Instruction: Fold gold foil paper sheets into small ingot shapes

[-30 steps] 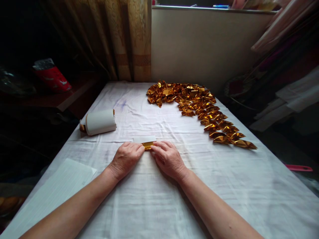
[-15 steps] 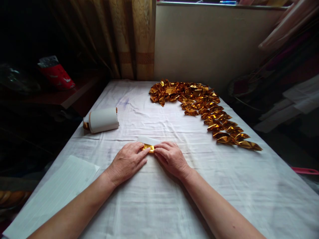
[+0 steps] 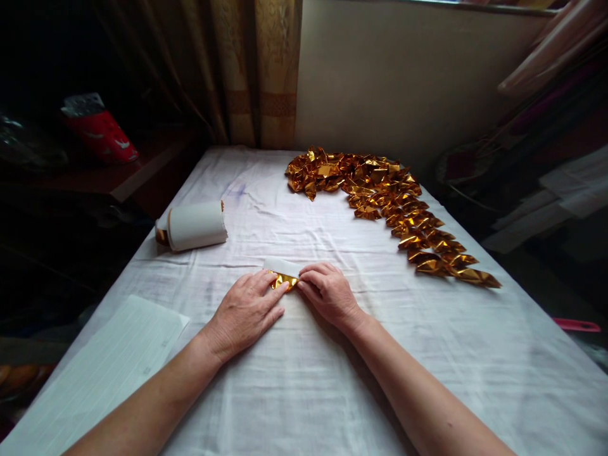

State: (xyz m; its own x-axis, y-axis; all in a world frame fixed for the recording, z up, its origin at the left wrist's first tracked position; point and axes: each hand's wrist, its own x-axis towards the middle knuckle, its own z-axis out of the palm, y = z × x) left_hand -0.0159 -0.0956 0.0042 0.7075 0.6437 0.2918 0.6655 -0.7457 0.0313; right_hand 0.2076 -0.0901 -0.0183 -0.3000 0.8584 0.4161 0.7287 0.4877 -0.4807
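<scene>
Table [image 3: 294, 405] covered in creased white cloth [image 3: 427, 354] | mid-table: foil [image 3: 285, 278] — gripped by left hand [image 3: 247, 308], pinched by right hand [image 3: 331, 294] | gold pieces [image 3: 380, 174] strewn far right | wall [image 3: 389, 76], curtain [image 3: 278, 63] seen behind — red container [image 3: 107, 139] set on dark ledge [image 3: 137, 174], left

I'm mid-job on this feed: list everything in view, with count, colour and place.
Folded foil pieces: many, overlapping too much to count; gold; far right of table
Foil paper: 1; gold and white; between the hands
Roll: 1; white outside; left side of table
Lined sheet: at least 1; pale; near left
Tablecloth: 1; white; covering table
Red container: 1; red; on ledge at left
Curtain: 1; golden brown; behind table
Wall: 1; greyish; behind table
Pink handle-like item: 1; pink; right edge
Hanging fabrics: several; pink, white, dark; right
Left hand: 1; bare; fingers on foil paper
Right hand: 1; bare; at its right end
</scene>
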